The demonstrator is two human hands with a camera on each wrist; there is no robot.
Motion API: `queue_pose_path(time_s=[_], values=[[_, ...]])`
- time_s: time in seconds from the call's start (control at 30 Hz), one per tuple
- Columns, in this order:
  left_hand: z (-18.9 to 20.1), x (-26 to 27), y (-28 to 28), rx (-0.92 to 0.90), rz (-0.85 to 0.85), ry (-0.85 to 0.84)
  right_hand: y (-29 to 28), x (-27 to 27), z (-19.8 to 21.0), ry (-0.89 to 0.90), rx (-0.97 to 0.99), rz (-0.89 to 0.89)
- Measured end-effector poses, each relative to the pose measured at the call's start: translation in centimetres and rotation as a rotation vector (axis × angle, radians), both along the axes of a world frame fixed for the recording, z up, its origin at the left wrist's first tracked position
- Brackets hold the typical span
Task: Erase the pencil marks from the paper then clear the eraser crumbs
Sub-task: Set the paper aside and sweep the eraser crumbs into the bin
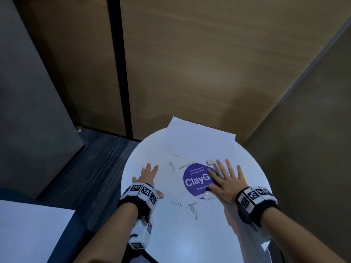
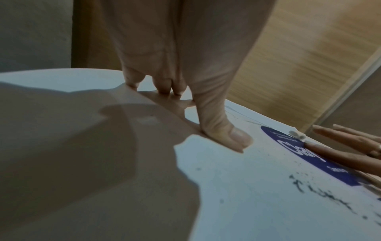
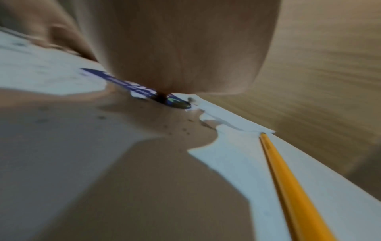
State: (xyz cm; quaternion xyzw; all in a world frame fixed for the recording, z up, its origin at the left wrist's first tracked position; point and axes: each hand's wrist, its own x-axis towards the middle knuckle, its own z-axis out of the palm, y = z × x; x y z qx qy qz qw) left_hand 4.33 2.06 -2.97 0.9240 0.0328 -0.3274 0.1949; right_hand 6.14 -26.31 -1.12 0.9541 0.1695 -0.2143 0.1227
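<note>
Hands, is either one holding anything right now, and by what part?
Nothing is held. The left hand and right hand lie flat with spread fingers on the table.

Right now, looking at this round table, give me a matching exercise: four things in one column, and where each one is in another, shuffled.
Things
1. eraser
2. pencil
3. eraser crumbs
4. paper

Places
A. sticking out past the table's far edge
B. just beyond the right hand's fingertips
C. along the table's right edge, beside the right hand
D. scattered on the near side of the blue sticker

Pairs: 1-B, 2-C, 3-D, 4-A
</note>
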Motion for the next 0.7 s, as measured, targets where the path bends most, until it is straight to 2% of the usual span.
queue_pose_path(time_s=[0.07, 0.1, 0.13, 0.23, 0.27, 0.33, 0.43, 0.53, 0.57, 0.63, 0.67, 0.7], values=[[-0.1, 0.1, 0.0, 0.007, 0.000, 0.001, 0.4, -1.0, -0.1, 0.035, -0.003, 0.190], [-0.1, 0.1, 0.0, 0.012, -0.003, 0.001, 0.6, -1.0, 0.1, 0.019, 0.018, 0.199], [-0.1, 0.2, 0.0, 0.016, -0.007, 0.000, 0.5, -0.5, 0.2, -0.022, 0.051, 0.142], [-0.1, 0.0, -0.1, 0.024, -0.004, -0.004, -0.2, 1.3, 0.3, -0.059, 0.062, -0.208], [-0.1, 0.0, 0.0, 0.022, -0.004, -0.004, -0.3, 1.5, 0.1, -0.052, 0.043, -0.233], [-0.1, -0.1, 0.0, 0.018, -0.011, -0.004, -0.1, 0.7, 0.0, -0.023, 0.049, -0.152], [-0.1, 0.1, 0.0, 0.025, -0.016, -0.003, 0.6, -3.2, -0.7, 0.031, 0.024, 0.098], [-0.2, 0.2, 0.1, 0.032, -0.014, -0.002, 0.3, -5.2, -0.8, -0.007, 0.055, 0.187], [-0.3, 0.2, 0.1, 0.035, -0.016, -0.001, -0.3, -5.2, -0.4, 0.003, 0.042, 0.149], [-0.3, 0.1, 0.1, 0.039, -0.021, -0.001, -1.3, -4.6, 0.0, -0.171, 0.051, -0.018], [-0.2, 0.1, 0.1, 0.042, -0.023, -0.001, -1.6, -4.3, -0.1, -0.195, 0.037, -0.085], [-0.2, 0.0, 0.1, 0.043, -0.025, 0.001, -1.6, -4.5, -0.1, -0.131, -0.007, -0.107]])
